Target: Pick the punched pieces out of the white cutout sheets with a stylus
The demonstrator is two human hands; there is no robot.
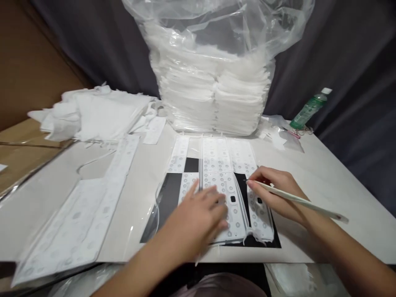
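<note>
My left hand (198, 218) lies over the middle white panel (238, 220), fingers spread and slightly blurred, with nothing in them. The panel is printed with rows of small grey rings and has a dark square hole. In a pinch, my right hand (278, 194) holds a slim white pointed tool (305, 201), its dark tip over the black gap beside the right-hand panel (261, 218). Whether the tool is tweezers or a knife I cannot tell. These panels lie on a black sheet (170, 192), with smaller printed panels (216, 152) behind them. White scraps (255, 235) bunch at the front edge.
A large clear bag of stacked white sheets (213, 90) stands at the back. Left of it is a loose white pile (102, 111); more printed panels (83, 214) lie at left. A green bottle (311, 109) and pink-handled tool (292, 133) are at back right.
</note>
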